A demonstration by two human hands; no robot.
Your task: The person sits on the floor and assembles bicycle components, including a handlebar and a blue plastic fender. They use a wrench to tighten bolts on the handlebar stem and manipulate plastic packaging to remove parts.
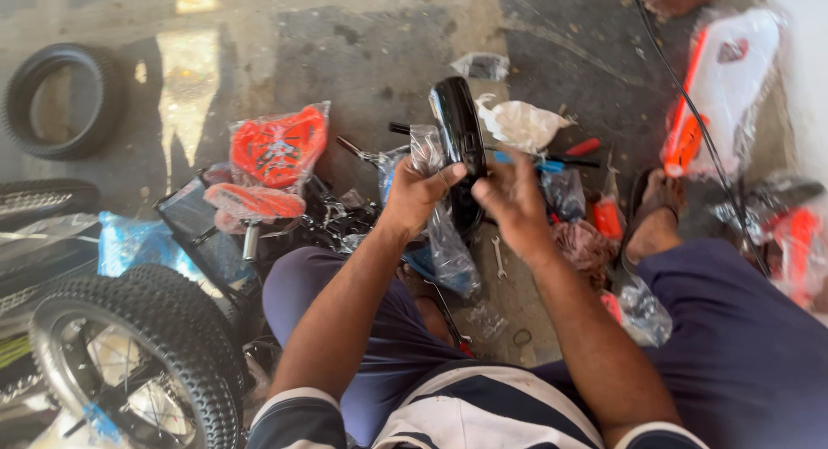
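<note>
Person sits on the concrete floor [379,43], both hands up at frame centre. Left hand [417,194] has fingers closed round a glossy black curved part [459,134], thumb across it; part stands upright, w/ clear plastic wrap [444,233] hanging off it. Right hand [511,199] touches the part's right side, fingers curled, but can't tell if it truly grips. Knobby-tyred wheel [129,354] lower left, loose tyre [65,100] upper left, orange plastic pieces in bags [276,147] left of centre. Small spanner [498,255] on floor just below the hands.
</note>
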